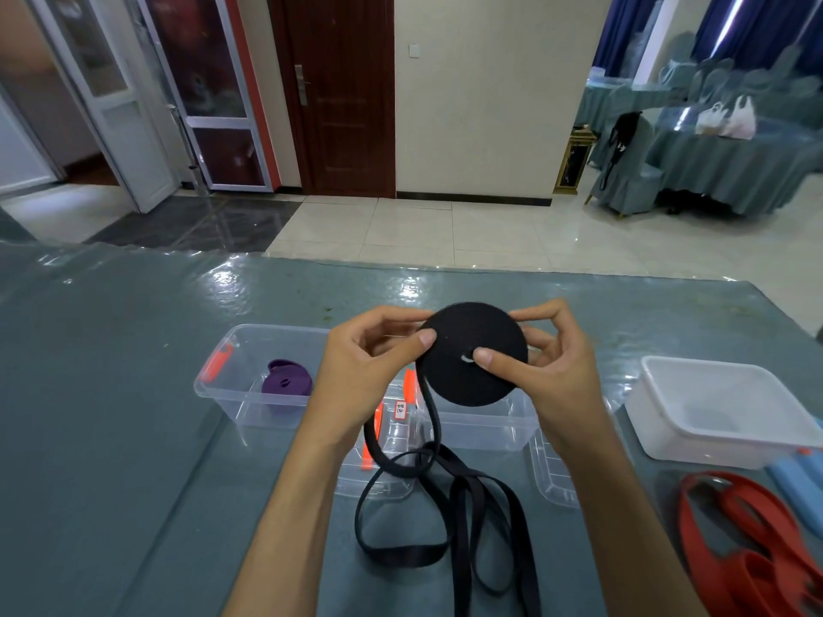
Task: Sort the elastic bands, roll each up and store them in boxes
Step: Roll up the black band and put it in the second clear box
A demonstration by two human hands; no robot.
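Now both hands pinch the black roll [474, 353] above the clear boxes: left hand [369, 371] at its edge, right hand [550, 371] w/ thumb near centre. Loose tail [445, 518] hangs to the worktop [111, 416]; purple roll [286, 383] sits in left box [222, 394].

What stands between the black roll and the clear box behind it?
Nothing visible blocks it. The black roll, held by the left hand and right hand, hangs over the lidless clear box. But its loose tail is not yet wound and lies on the table.
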